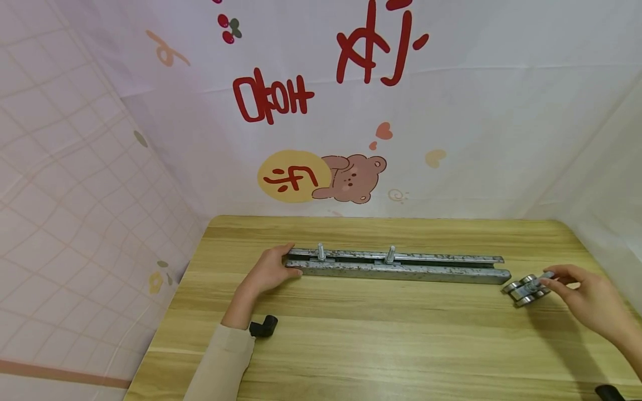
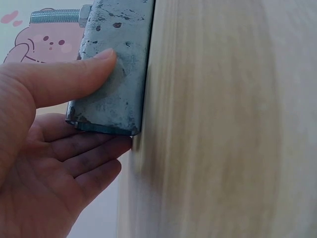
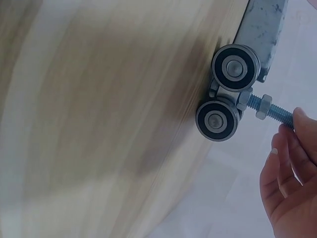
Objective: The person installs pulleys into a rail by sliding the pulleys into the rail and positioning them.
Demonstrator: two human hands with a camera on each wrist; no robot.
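A long grey metal channel rail point(image 1: 416, 272), its paint chipped, lies across the table with its slot facing up. Two threaded bolts point(image 1: 390, 255) stand up out of the slot. At the left end my left hand point(image 1: 271, 270) grips the rail, thumb on the near side wall point(image 2: 106, 89) and the other fingers round the end and far side. My right hand point(image 1: 584, 292) pinches the threaded bolt point(image 3: 277, 115) of a roller trolley point(image 1: 525, 291) between thumb and fingertips. The trolley's wheels point(image 3: 235, 68) sit close to the rail's right end, and its bolt carries nuts.
The wooden table point(image 1: 351, 345) ends at a white printed cloth point(image 1: 451, 111) behind. Black strap pieces show at the left wrist point(image 1: 264, 326) and near the lower right corner point(image 1: 608, 392).
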